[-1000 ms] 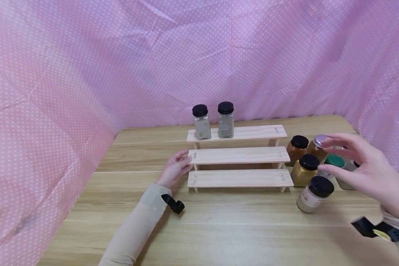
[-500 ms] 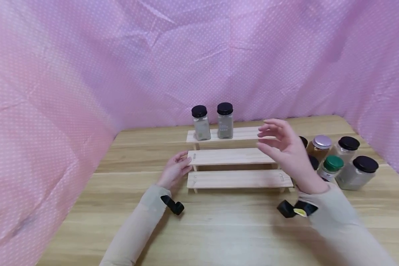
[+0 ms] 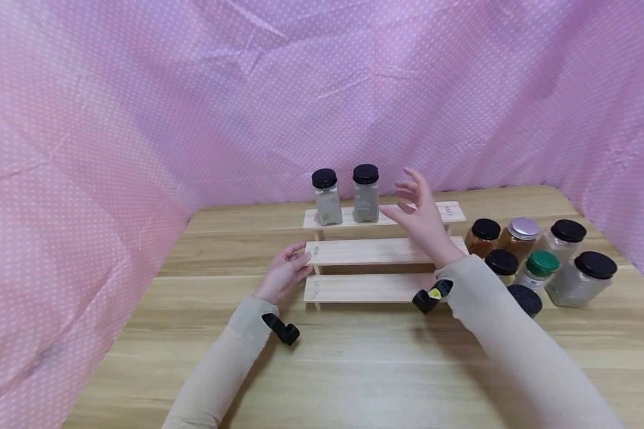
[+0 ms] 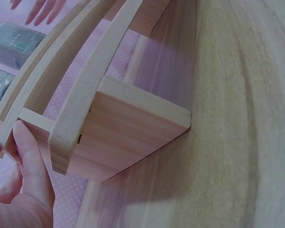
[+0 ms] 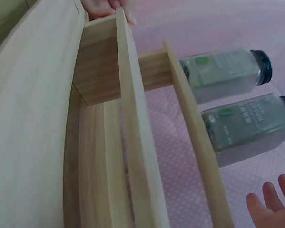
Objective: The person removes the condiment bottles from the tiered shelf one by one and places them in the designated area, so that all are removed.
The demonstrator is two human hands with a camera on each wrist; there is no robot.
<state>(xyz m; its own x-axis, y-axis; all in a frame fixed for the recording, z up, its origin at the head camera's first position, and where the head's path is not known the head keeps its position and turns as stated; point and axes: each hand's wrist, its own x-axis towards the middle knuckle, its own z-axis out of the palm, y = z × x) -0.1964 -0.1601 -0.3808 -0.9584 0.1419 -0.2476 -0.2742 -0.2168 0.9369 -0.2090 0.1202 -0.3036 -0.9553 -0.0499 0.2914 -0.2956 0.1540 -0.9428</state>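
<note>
A three-step wooden spice rack stands on the table. My left hand pinches the left end of its middle shelf, thumb and fingers on the board's edge in the left wrist view. Two square glass spice jars with black lids are up on the top shelf: one at its left end, the other a little to the right. My right hand hovers over the top shelf, just right of the second jar, with fingers spread in a loose curve and nothing in them.
Several more jars are grouped right of the rack, among them a silver-lidded one, a green-lidded one and a large grey one. My right sleeve partly covers the front jar. Pink dotted cloth hangs behind.
My right hand has swung left from above the jars at the right to the top shelf, beside the second jar, staying without a thing in it. My left hand keeps its place on the rack.
</note>
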